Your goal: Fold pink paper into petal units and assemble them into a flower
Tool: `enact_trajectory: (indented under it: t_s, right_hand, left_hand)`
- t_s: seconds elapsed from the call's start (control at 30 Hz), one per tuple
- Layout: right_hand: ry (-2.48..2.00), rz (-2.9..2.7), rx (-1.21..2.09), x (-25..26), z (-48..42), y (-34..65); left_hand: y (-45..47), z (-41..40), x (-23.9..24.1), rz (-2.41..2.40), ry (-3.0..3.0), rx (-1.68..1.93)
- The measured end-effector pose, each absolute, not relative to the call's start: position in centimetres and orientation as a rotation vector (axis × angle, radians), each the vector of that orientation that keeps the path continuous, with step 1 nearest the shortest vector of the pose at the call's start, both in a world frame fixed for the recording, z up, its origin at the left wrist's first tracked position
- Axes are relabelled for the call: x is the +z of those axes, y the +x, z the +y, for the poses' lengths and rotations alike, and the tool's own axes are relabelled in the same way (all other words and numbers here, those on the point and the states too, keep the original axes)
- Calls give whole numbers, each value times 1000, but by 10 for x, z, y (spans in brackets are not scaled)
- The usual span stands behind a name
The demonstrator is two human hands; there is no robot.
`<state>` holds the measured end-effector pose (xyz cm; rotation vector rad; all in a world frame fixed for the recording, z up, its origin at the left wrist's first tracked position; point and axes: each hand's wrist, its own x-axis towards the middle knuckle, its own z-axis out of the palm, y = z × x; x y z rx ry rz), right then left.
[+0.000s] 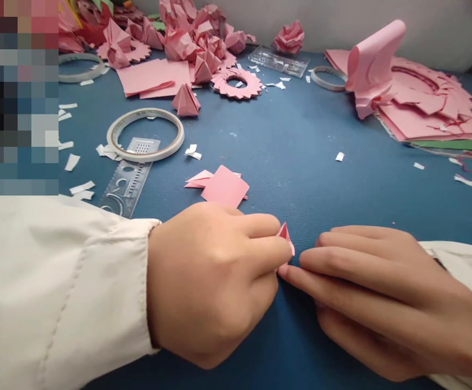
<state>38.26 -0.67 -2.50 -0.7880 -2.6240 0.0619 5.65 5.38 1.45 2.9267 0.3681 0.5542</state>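
Observation:
My left hand (pixel 215 281) is closed, its fingers pinching a small folded piece of pink paper (pixel 285 234) down on the blue tabletop. Only a pointed flap and a lower edge of it show past the fingertips; the rest is hidden. From the right, my right hand (pixel 386 298) reaches in with its fingers stretched out. One of its fingertips touches the lower corner of that paper, and the thumb is tucked below. Just beyond my left hand lie a pink square of paper (pixel 224 187) and folded pink pieces (pixel 198 180) partly beneath it.
A large tape roll (pixel 112 135) overlaps a clear plastic ruler (pixel 128 187) at left. Behind are a pleated pink paper ring (pixel 237 82), a folded pink cone (pixel 186 101) and crumpled pink shapes (pixel 191 38). Pink sheets (pixel 434 119) pile up at right; white scraps lie scattered.

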Motion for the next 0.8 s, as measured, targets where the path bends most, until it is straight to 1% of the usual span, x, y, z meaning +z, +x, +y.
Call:
enact_trajectory:
  t_s: [0.17, 0.4, 0.57, 0.73, 0.8]
  right_hand:
    - [-765, -2668, 67, -21, -1, 384]
    - [-621, -2745, 255, -1, 22, 365]
    - [-594, -2729, 211, 3, 22, 363]
    - [-562, -2696, 50, 1, 22, 360]
    - [-539, -2696, 36, 1, 23, 359]
  left_hand:
    - [55, 56, 15, 309, 2911, 546]
    - [55, 57, 14, 291, 2913, 548]
    - [54, 58, 13, 284, 2907, 558]
    - [55, 57, 14, 300, 2923, 566]
    - [55, 56, 14, 328, 2938, 562]
